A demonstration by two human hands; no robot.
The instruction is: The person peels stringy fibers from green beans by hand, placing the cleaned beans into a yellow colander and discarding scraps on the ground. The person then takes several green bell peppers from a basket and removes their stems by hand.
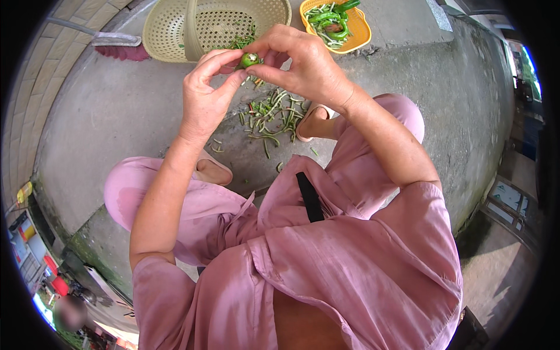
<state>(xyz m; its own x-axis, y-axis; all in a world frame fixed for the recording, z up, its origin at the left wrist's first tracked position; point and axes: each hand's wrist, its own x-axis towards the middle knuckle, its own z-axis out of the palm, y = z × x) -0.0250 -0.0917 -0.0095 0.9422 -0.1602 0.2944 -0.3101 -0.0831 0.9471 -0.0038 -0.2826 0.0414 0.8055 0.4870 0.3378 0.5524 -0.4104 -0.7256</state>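
Between the fingertips of both my hands is a green pepper, with a pale, opened spot on the side turned up to me. My left hand grips it from the left with thumb and fingers. From the right, my right hand pinches it too, thumb below and fingers above. The pepper is held above the concrete floor, in front of the near rim of a beige perforated plastic basket with a broad handle. Thin green pieces lie inside that basket, partly hidden by my fingers.
A yellow plastic basket at the upper right holds green peppers and cut beans. Bean pieces and trimmings litter the floor between my sandalled feet. A broom with reddish bristles lies left by the tiled wall.
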